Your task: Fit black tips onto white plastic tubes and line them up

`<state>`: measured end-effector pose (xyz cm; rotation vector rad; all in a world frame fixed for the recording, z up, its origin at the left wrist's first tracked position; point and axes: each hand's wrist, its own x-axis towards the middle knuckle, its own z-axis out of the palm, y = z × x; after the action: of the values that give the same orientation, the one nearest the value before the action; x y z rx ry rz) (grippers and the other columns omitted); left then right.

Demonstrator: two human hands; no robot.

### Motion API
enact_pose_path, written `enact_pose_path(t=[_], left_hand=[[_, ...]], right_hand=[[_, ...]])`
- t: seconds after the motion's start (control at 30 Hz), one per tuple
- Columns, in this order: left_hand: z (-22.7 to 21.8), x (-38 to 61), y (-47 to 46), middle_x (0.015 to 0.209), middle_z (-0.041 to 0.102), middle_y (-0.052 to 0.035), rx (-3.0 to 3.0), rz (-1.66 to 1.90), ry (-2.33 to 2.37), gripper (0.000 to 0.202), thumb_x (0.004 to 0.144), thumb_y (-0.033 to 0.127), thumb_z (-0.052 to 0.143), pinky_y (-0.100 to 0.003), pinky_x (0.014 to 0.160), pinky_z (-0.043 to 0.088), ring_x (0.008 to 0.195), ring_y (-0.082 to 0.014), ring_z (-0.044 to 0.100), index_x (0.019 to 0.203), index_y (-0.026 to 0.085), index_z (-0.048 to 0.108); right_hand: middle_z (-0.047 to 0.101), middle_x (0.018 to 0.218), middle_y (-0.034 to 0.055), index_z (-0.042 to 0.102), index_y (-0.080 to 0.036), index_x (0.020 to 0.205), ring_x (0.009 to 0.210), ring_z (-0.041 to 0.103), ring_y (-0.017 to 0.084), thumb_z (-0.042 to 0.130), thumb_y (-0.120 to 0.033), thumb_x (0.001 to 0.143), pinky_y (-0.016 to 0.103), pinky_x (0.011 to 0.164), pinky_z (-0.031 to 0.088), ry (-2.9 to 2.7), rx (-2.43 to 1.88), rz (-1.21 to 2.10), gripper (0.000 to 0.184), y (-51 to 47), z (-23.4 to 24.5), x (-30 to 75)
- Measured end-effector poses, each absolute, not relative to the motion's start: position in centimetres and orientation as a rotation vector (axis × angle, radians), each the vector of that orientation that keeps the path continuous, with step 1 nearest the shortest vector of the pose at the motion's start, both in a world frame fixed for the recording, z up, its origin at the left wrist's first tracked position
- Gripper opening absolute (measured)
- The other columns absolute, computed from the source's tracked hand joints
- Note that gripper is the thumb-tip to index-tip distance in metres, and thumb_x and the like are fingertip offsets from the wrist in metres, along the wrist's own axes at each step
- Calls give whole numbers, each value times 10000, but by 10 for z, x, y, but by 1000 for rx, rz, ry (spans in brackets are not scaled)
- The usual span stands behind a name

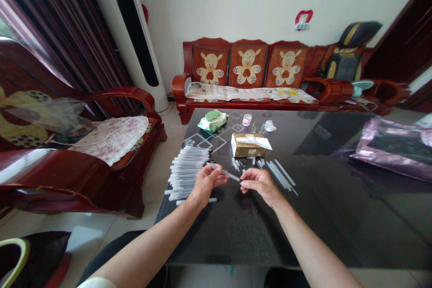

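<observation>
My left hand (pixel 208 182) is closed round a slim, translucent white pen (pixel 231 175), which slants down to the right over the dark table. At its right end my right hand (pixel 259 184) pinches a small dark tip; the fingers partly hide it. Beside my left hand lies a thick row of similar white pens (pixel 187 168), some with black ends. Past my right hand lie several loose translucent tubes (pixel 281 174). Short caps and small dark pieces (pixel 238 164) are scattered just beyond both hands.
On the glossy black table (pixel 324 216) stand a gold tissue box (pixel 248 149), a green wipes pack (pixel 212 121), a small white cup (pixel 247 119) and a crumpled white wad (pixel 270 126). A purple plastic package (pixel 394 148) lies at right. A wooden sofa (pixel 178 108) is behind.
</observation>
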<state>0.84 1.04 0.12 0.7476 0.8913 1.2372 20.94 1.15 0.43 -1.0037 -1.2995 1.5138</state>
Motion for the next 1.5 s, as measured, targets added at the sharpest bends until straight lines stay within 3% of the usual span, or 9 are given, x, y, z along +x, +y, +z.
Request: enact_pose_path(t=[0.5,0.87,1.1,1.33,1.5], left_hand=[[-2,9,7,867,701,-97,787,1300,850,354,690,362,746,-329,748,551,790,-210,688,906,130,589],[-6,9,8,848,699,-88,778,1312,854,349,694,361,743,-330,747,552,783,-206,687,900,127,586],[-7,9,8,832,701,-86,770,1309,854,373,669,375,761,-326,735,553,770,-203,686,894,128,594],[-5,10,8,834,704,-87,742,1287,848,348,684,350,755,-309,730,553,767,-198,688,891,126,586],[-3,11,9,828,703,-89,706,1291,869,326,691,318,751,-295,717,554,766,-198,689,886,122,578]], right_hand=[[675,594,32,688,-116,765,478,632,146,770,-293,642,273,476,539,-1247,-1071,1480,231,13,3,208],[659,586,46,646,-111,680,456,612,132,660,-441,767,245,425,504,-1318,-1074,1553,341,11,3,207],[673,628,27,650,-119,819,494,632,137,720,-386,715,252,464,518,-1356,-1071,1566,295,12,0,209],[644,551,25,653,-106,748,406,583,112,595,-491,809,214,385,456,-1415,-1085,1601,394,11,-2,209],[648,573,38,646,-102,816,419,597,118,513,-537,852,207,372,451,-1392,-1111,1599,456,12,-3,210]])
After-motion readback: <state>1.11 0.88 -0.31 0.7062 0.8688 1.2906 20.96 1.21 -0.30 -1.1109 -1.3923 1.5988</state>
